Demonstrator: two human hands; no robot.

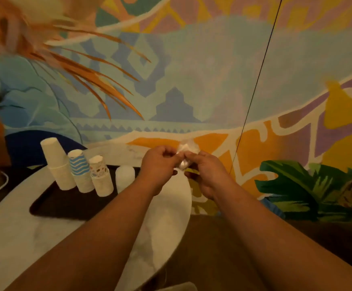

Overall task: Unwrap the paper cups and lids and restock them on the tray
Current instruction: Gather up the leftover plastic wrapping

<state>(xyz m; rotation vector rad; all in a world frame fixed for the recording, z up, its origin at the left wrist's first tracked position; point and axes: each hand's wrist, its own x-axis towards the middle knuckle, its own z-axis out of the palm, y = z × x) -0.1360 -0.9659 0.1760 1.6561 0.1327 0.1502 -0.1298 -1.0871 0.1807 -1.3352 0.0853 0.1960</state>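
A crumpled clear wrapper [186, 153] sits between both hands above the far edge of the worktop [171, 206], most of it bunched above the fingers. The left hand [160, 162] and right hand [204, 171] both pinch it. To the left, four upside-down cup stacks [80, 171] stand on a dark tray [66, 204].

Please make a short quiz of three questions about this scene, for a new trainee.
1. True or false: both hands hold the clear plastic wrap.
2. How many stacks stand on the dark tray? A) two B) four C) six
3. Fill in: the stack with blue wavy stripes stands second from the ____.

Key: 1 true; 2 B; 3 left. The left hand and right hand pinch the wrap above the table's edge.
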